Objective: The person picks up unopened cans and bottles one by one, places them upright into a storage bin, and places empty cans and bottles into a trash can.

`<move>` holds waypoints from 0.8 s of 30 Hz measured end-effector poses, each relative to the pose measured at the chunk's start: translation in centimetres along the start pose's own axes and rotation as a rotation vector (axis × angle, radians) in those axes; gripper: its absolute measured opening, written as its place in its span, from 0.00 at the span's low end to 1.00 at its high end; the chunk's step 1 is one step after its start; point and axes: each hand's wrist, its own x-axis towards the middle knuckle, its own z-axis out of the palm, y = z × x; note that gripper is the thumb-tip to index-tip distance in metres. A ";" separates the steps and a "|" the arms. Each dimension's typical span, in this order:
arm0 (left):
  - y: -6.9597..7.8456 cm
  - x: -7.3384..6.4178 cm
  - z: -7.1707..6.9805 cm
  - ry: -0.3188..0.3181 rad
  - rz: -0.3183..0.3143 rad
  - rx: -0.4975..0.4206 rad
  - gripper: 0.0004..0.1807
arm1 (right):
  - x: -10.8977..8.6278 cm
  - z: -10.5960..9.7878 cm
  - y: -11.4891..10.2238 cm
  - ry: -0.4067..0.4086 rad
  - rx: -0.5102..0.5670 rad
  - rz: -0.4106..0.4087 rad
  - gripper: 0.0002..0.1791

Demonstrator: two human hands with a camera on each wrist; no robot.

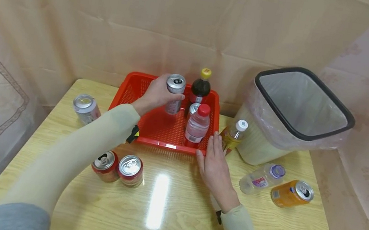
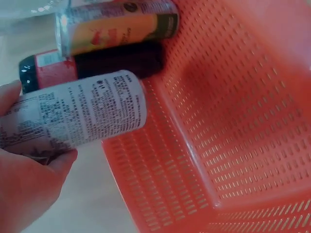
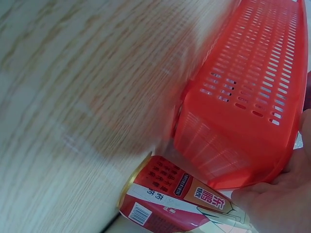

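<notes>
My left hand (image 1: 160,91) grips a silver can (image 1: 172,107) upright inside the red basket (image 1: 150,142). In the left wrist view, small print covers the side of the can (image 2: 92,109). A cola bottle with a yellow cap (image 1: 201,87), a red-capped pink bottle (image 1: 197,127) and a partly hidden can (image 1: 193,108) stand at the basket's right side. My right hand (image 1: 214,165) rests on the basket's front right corner, its fingers straight. Beside those fingers, outside the basket, stands a white-capped bottle (image 1: 234,133); its red label shows in the right wrist view.
A lined trash bin (image 1: 263,144) stands at the back right. A clear bottle (image 1: 261,179) and an orange can (image 1: 291,194) lie tilted on the right. Two red cans (image 1: 105,165) stand in front of the basket, and a silver can (image 1: 86,109) is at its left.
</notes>
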 end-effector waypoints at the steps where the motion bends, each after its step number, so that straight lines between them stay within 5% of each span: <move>1: -0.1 0.1 0.1 -0.003 -0.008 0.012 0.40 | 0.0 0.0 -0.1 -0.002 0.004 -0.003 0.41; 14: -1.2 1.4 1.1 -0.035 -0.010 0.089 0.38 | -0.3 0.0 -0.4 0.016 0.010 -0.030 0.40; 24: -1.7 2.7 2.0 -0.002 -0.026 0.094 0.36 | -0.5 0.0 -0.8 0.046 0.011 -0.054 0.39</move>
